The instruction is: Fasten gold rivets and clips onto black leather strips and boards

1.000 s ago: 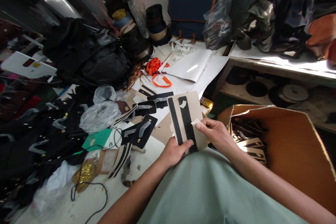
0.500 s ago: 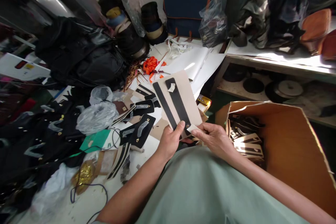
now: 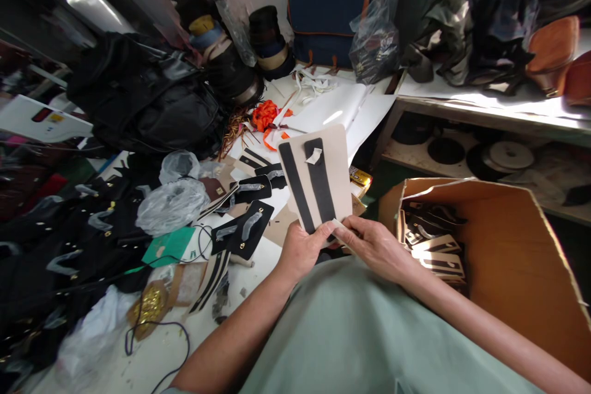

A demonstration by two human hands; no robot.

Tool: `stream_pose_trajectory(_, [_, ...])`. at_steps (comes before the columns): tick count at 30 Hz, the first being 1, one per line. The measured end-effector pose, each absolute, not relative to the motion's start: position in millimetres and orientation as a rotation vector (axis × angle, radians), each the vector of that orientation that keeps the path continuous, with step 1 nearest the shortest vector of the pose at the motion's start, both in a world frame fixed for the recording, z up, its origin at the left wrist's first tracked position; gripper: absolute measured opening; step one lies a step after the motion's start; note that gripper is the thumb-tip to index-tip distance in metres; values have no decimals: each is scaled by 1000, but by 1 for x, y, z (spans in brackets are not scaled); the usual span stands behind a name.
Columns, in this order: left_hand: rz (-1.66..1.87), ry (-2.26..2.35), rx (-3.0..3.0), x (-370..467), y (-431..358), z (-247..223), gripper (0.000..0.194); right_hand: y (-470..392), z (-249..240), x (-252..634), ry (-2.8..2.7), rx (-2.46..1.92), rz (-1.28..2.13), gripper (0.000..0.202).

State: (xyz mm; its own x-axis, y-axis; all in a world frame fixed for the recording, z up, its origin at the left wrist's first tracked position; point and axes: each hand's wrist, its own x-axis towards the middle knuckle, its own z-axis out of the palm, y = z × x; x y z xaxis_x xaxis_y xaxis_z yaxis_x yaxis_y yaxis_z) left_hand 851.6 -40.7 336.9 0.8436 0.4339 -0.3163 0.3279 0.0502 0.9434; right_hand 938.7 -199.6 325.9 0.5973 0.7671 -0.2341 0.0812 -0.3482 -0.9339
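Observation:
A beige panel (image 3: 339, 166) with two black strips is held up in front of the body. A small white piece (image 3: 314, 156) sticks to the top of its right strip. My left hand (image 3: 302, 249) is closed on the panel's lower left edge, thumb over the front. At the lower right corner my right hand (image 3: 375, 245) pinches a small white piece (image 3: 339, 225) against the panel, its fingertips close to my left thumb. The strips' lower ends are hidden behind the fingers.
A cardboard box (image 3: 517, 246) holding several striped pieces stands at the right. Black panels (image 3: 242, 231) with wrapped handles, plastic bags (image 3: 173, 206) and a green card (image 3: 168, 246) lie on the left table. Behind stands a blue bag (image 3: 327, 9).
The panel has turned more upright and shifted slightly right. My left thumb has moved right, over the strip's lower end, and now meets the white piece in my right hand.

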Motion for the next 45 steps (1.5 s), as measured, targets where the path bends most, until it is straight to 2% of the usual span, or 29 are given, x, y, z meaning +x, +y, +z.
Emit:
stream_pose_trajectory(8, [151, 722, 1564, 848, -44, 324, 35, -197, 327, 934, -748, -1921, 818, 38])
stream_pose_trajectory(17, [187, 808, 1500, 862, -62, 328, 15, -199, 317, 933, -813, -1912, 741, 35])
stream_pose_trajectory(21, [224, 875, 1458, 877, -52, 302, 20, -204, 336, 925, -883, -1846, 802, 39])
stream_pose_trajectory(25, [235, 944, 1337, 895, -23, 276, 33, -208, 349, 913, -1044, -1703, 982, 38])
stream_pose_trajectory(31, [21, 673, 1284, 925, -40, 282, 38, -224, 324, 922, -671, -1692, 1045, 27])
stream_pose_trajectory(36, [-461, 66, 1422, 979, -95, 314, 44, -230, 313, 924, -487, -1659, 1005, 32])
stream_pose_trajectory(38, [-467, -64, 1464, 1002, -102, 320, 49, -230, 311, 923, -470, -1651, 934, 33])
stream_pose_trajectory(41, [-278, 63, 1538, 1016, -83, 309, 49, -229, 310, 925, -437, -1643, 794, 31])
stream_pose_trajectory(45, [-170, 421, 1650, 977, -28, 261, 43, -228, 311, 929, -292, -1664, 877, 36])
